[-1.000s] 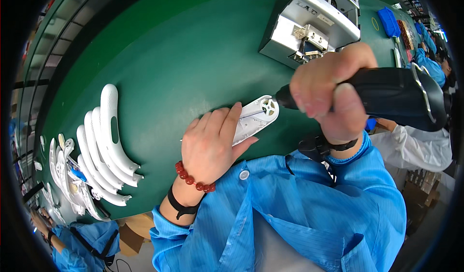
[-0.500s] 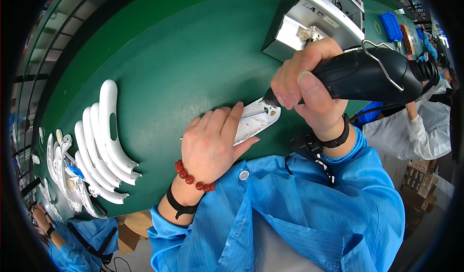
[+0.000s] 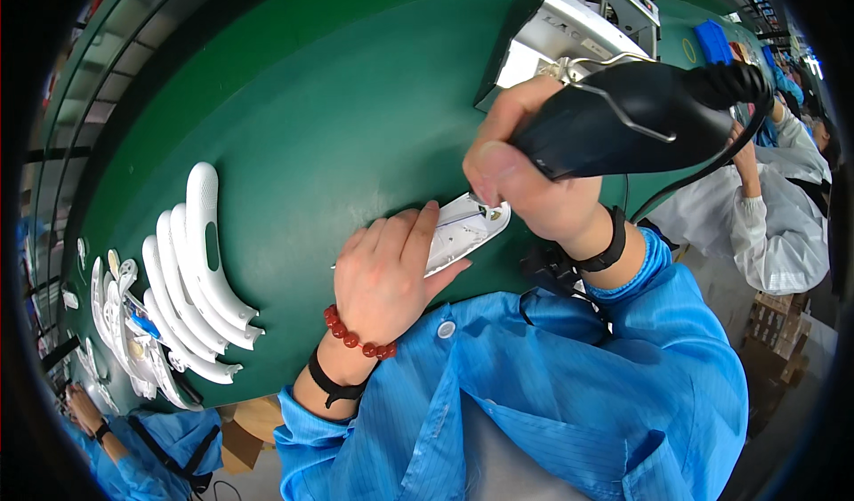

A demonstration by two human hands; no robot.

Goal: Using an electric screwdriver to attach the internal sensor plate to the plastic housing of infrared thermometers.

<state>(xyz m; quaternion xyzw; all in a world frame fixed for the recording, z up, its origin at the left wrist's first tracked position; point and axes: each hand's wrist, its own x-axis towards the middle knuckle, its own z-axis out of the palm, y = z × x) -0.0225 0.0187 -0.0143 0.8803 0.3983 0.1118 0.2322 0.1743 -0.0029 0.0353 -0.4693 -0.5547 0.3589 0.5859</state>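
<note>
Under my left hand [image 3: 381,261] lies a white plastic shell [image 3: 455,236], hollow side up, with a thin dark wire along it. The fingers and thumb of that hand hold it at both edges against the green mat. My right hand [image 3: 534,185] is wrapped round a black corded electric screwdriver [image 3: 636,117] with a wire hanging loop. The screwdriver's tip end is mostly hidden by my fingers, close over the shell's right end. Whether it touches a screw there cannot be seen.
Several curved white handle shells [image 3: 203,234] lie side by side on the left, beside a pile of smaller white parts [image 3: 124,323]. A metal box-shaped machine [image 3: 578,29] stands at the back right. Co-workers sit at both sides, and a blue bin [image 3: 713,42] is farther right.
My right hand and the screwdriver have moved left, and the screwdriver's body has tilted. Its tip, visible before at the shell's end, is now mostly covered. My left hand keeps its hold.
</note>
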